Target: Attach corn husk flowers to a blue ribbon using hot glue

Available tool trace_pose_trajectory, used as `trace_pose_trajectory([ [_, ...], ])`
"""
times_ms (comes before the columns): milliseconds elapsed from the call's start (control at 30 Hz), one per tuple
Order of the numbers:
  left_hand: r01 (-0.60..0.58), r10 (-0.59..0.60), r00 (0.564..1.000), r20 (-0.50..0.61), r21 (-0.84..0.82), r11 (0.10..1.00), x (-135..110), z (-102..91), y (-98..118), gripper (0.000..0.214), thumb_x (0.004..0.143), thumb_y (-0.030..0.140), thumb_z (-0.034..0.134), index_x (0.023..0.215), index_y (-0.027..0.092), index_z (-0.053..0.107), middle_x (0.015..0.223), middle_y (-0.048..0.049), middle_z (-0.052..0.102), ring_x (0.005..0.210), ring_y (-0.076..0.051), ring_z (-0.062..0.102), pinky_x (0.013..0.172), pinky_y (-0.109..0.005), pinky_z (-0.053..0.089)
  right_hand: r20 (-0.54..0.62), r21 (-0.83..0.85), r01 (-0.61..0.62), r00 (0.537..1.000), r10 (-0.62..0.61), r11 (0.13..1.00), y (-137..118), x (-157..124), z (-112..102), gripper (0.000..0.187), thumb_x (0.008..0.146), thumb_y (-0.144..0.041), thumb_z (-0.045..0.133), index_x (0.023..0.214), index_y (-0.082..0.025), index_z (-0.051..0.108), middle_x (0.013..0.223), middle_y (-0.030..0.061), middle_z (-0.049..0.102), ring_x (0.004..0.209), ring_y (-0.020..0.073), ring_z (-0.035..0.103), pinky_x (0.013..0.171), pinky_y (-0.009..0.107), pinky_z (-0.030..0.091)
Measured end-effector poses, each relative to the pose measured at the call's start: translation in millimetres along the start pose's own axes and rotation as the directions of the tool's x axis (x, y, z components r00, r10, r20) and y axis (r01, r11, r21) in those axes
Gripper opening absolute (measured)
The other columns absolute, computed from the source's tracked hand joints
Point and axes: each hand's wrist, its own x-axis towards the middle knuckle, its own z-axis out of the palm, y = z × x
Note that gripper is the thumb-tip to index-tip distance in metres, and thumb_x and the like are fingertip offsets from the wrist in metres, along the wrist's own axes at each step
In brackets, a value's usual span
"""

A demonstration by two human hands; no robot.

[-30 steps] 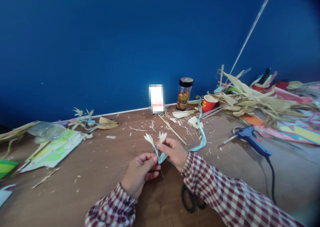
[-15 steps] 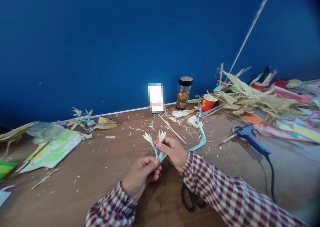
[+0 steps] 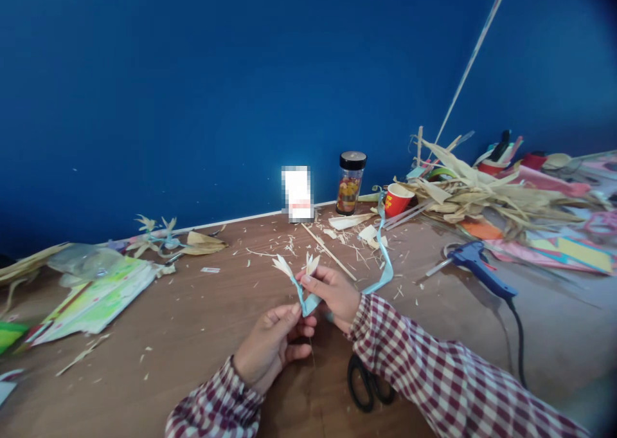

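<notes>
My left hand (image 3: 272,345) pinches the lower stem of a small husk flower (image 3: 283,265) wrapped in light blue ribbon (image 3: 383,258). My right hand (image 3: 332,293) is closed on a second small husk flower (image 3: 312,262) and on the ribbon just below it. Both flowers stand side by side above my fingers, over the brown table (image 3: 193,322). The ribbon trails away to the right and up toward a red cup (image 3: 398,200).
Black scissors (image 3: 366,386) lie under my right sleeve. A blue glue gun (image 3: 477,267) with a black cord lies at right. A heap of dried husks (image 3: 482,190), a jar (image 3: 349,182), green papers (image 3: 96,293) and husk scraps surround the spot.
My left hand has shifted slightly down the stem. The view has drifted a little to the right; the flowers stay between my fingers.
</notes>
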Motion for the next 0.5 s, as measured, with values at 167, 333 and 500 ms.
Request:
trace_pose_trajectory([
  [167,0.01,-0.01,1.0,-0.022,-0.027,1.0,0.6,1.4,-2.4,0.018,0.067,0.029,0.068,0.072,0.012,0.065,0.069,-0.0037,0.06,0.056,-0.006,0.053,0.048,-0.017,0.052,0.005,0.017,-0.043,0.999,0.043,0.999,0.2,0.4,0.0,0.028,0.066,-0.037,0.067,0.081,-0.015,0.059,0.054,-0.0055,0.051,0.041,0.0037,0.042,0.036,0.016,0.024],
  [333,-0.008,0.005,0.999,-0.033,-0.09,0.996,3.1,4.6,-6.6,0.019,0.061,0.027,0.072,0.065,0.012,0.061,0.061,-0.0009,0.059,0.052,-0.005,0.052,0.049,-0.017,0.051,0.005,0.037,-0.07,0.998,0.069,0.997,1.7,0.3,-0.2,0.029,0.065,-0.037,0.067,0.082,-0.015,0.059,0.054,-0.0055,0.05,0.038,0.0027,0.039,0.032,0.015,0.017],
  [500,-0.067,0.065,0.997,-0.051,-0.051,0.996,1.4,8.1,-7.2,0.021,0.064,0.029,0.07,0.064,0.012,0.059,0.06,-0.0004,0.058,0.051,-0.005,0.052,0.051,-0.017,0.05,0.005,0.037,-0.055,0.998,0.055,0.998,2.7,0.5,-1.5,0.028,0.067,-0.037,0.066,0.084,-0.016,0.058,0.054,-0.0051,0.051,0.038,0.0031,0.04,0.031,0.014,0.02],
])
